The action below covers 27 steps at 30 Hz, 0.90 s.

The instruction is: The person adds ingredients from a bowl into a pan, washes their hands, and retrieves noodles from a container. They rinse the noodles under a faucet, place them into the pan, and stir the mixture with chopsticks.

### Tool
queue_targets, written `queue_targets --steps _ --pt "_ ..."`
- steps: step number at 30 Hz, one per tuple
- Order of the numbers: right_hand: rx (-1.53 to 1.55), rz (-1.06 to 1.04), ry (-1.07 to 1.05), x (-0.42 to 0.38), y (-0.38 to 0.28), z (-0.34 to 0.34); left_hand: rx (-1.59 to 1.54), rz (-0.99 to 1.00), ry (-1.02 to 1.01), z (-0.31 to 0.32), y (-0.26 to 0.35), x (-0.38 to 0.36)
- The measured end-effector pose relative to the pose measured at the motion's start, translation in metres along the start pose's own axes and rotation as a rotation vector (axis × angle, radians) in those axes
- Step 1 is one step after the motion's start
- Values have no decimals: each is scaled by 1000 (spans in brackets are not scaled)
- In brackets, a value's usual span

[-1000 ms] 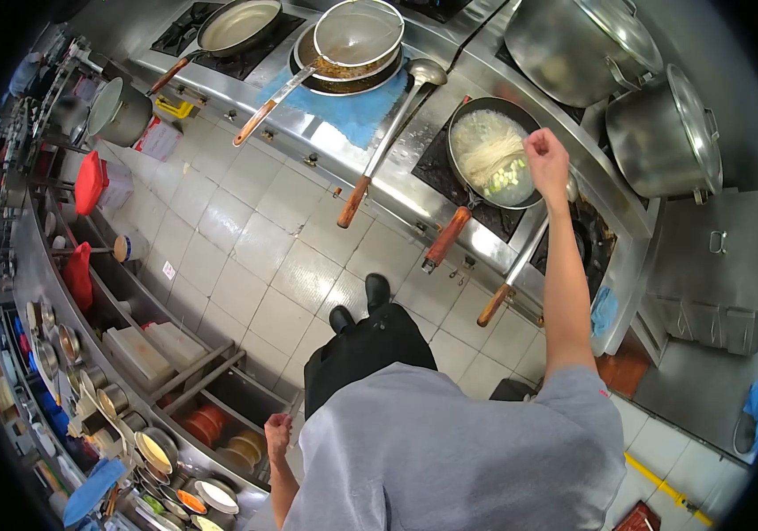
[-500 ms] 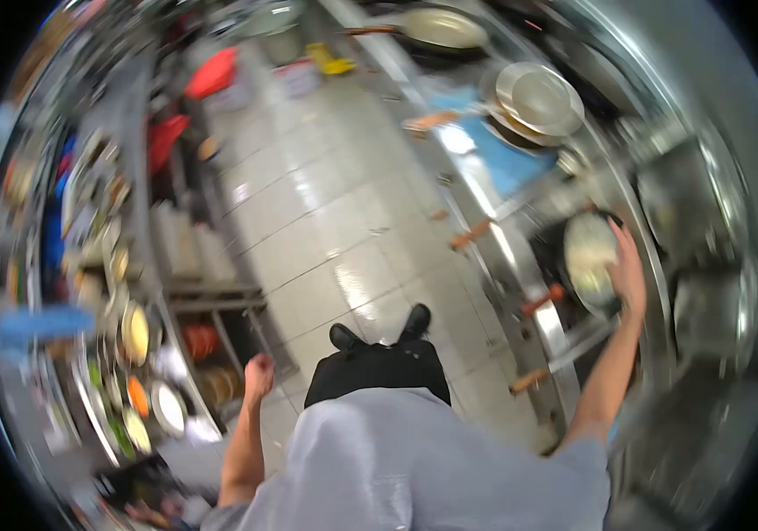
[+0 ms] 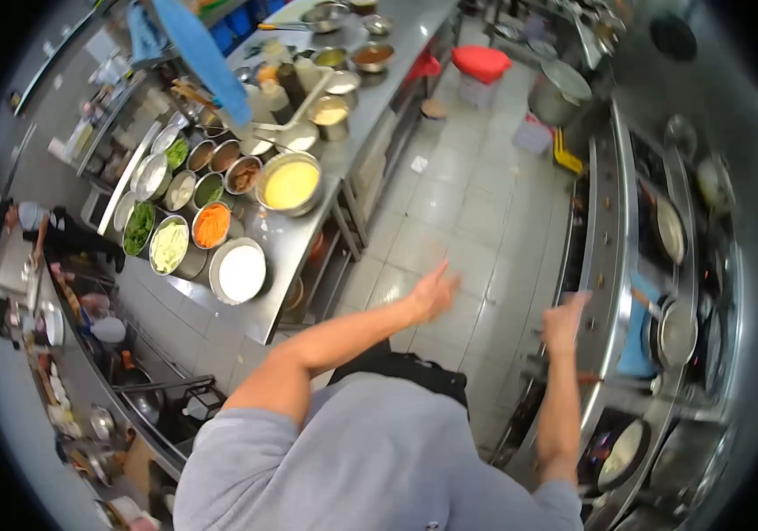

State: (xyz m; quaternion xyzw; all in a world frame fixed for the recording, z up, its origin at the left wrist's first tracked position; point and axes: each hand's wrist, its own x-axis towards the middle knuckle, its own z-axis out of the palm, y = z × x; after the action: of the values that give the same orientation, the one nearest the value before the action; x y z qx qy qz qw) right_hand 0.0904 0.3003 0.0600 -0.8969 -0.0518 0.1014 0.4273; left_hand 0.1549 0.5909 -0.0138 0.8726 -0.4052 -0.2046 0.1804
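Note:
My left hand (image 3: 435, 294) is out over the tiled floor, fingers apart and a little blurred, with nothing in it. Loosely curled, my right hand (image 3: 563, 326) hangs beside the stove front (image 3: 607, 296), and I see nothing held in it. Below and to the right of that hand, a pan (image 3: 624, 453) with pale food sits on the stove. To the left of my left hand, a steel counter corner carries a container of white contents (image 3: 239, 272), a bowl of yellow liquid (image 3: 290, 186) and shredded carrot (image 3: 211, 226).
More pans (image 3: 667, 228) stand along the stove, near a blue cloth (image 3: 635, 341). A large pot (image 3: 560, 91), a red-covered bucket (image 3: 481, 66) and a yellow object (image 3: 566, 152) stand down the aisle. Another person (image 3: 56, 232) is at the far left.
My right hand has left the pan and moved beside the stove front. My left hand has swung forward and its fingers have opened. The view has turned left toward the counter.

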Motion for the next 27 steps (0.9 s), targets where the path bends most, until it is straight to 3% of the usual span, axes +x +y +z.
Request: queue_targets --steps 2,6,9,12,15,19,21,27 --pt "-19 36 -88 13 6 55 4 -6 152 15 -28 -35" --pt "-84 54 -69 42 -5 120 -254 -125 507 -39 -103 -78" --pt "633 285 -133 103 -15 145 -478 -332 937 -90 -192 -94" --pt "1056 207 -297 160 -58 141 -421 -552 1254 -142 -282 -125" --pt "1125 94 -432 215 -92 137 -303 -725 1463 -198 -340 -156" --pt "908 9 -502 296 -118 137 -213 -902 1617 -257 -380 -171" --pt "757 -18 -512 337 -140 140 -242 -968 1704 -275 -404 -167" --pt "751 -274 -832 478 -248 160 -387 -1227 1935 -288 -451 -167"
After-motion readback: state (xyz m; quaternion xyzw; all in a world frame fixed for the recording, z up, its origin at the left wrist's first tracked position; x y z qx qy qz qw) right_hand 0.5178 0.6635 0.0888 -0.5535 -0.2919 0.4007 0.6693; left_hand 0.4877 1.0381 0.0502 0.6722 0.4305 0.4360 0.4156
